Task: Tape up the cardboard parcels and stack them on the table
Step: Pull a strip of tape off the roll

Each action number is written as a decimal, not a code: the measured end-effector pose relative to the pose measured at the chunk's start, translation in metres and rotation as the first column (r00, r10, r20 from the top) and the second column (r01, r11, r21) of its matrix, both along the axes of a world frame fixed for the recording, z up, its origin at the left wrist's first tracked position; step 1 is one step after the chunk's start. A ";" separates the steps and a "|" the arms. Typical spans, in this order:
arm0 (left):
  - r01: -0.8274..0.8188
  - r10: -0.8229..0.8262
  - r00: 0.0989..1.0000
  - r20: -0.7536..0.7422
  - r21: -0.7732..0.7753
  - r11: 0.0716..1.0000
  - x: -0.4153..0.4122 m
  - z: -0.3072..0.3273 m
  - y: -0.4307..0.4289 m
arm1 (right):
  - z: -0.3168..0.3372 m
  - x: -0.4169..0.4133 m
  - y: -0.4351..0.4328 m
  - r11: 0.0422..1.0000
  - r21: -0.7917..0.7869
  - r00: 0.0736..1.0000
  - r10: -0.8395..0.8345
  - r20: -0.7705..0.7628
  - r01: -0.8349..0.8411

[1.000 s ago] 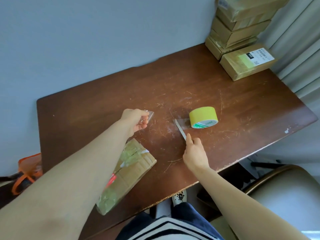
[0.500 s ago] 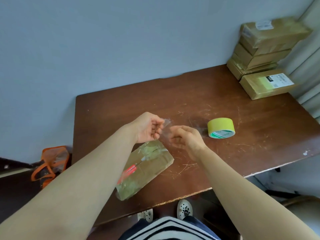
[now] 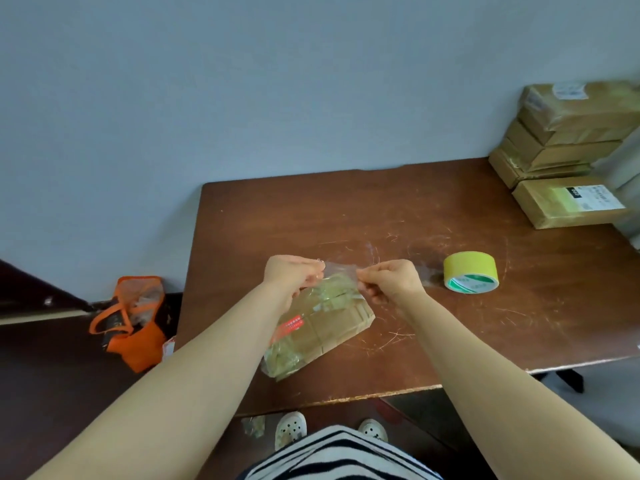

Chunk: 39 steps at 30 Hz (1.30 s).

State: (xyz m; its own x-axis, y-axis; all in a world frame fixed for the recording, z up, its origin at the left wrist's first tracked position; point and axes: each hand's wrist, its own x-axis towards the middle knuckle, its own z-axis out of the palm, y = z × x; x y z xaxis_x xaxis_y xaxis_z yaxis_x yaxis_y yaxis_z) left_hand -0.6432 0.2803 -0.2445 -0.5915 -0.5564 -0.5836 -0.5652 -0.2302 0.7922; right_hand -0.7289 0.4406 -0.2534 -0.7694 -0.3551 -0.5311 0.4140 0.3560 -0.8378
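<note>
HEAD VIEW: A strip of clear tape [image 3: 341, 268] is held stretched between two hands above a scratched brown wooden surface [image 3: 311, 209]. One end is pinched by the curled fingers of the left hand [image 3: 291, 275] and the other by the thumb and fingers of the right hand [image 3: 391, 280], so the short gap between them is spanned by the strip.

Directly beneath, toward six o'clock from the strip, a flat cardboard parcel [image 3: 322, 327] is seen lying at an angle on the surface, its far end reaching under the hands. Patches of glossy tape and a small red label are visible on its top. Whether the parcel is touched by the strip cannot be told.

A roll of yellow tape [image 3: 471, 271] is seen resting on the surface at three o'clock from the right hand, near it but apart.

At the two o'clock corner of the surface, a stack of parcels [image 3: 568, 133] is piled against the grey-blue wall [image 3: 242, 81]. A labelled parcel [image 3: 568, 202] is set just in front of the stack's base, on its six o'clock side.

On the dark floor at nine o'clock from the surface, an orange bag [image 3: 135, 320] is propped near the wall.

At six o'clock in the frame, a striped garment [image 3: 339, 455] and a pair of pale perforated shoes [image 3: 291, 427] are shown below the surface's near edge.
</note>
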 end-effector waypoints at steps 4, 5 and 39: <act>-0.025 0.023 1.000 -0.020 -0.105 0.994 0.012 -0.011 0.003 | -0.010 0.005 -0.005 0.982 0.163 0.986 0.113 -0.123 -0.092; -0.031 0.030 0.999 -0.016 -0.114 0.993 0.014 -0.013 0.004 | -0.012 0.006 -0.005 0.971 0.210 0.976 0.147 -0.159 -0.112; 0.186 0.011 0.936 0.351 -0.522 0.833 0.008 -0.033 0.028 | -0.040 -0.018 -0.027 0.783 0.561 0.773 0.522 -0.361 -0.267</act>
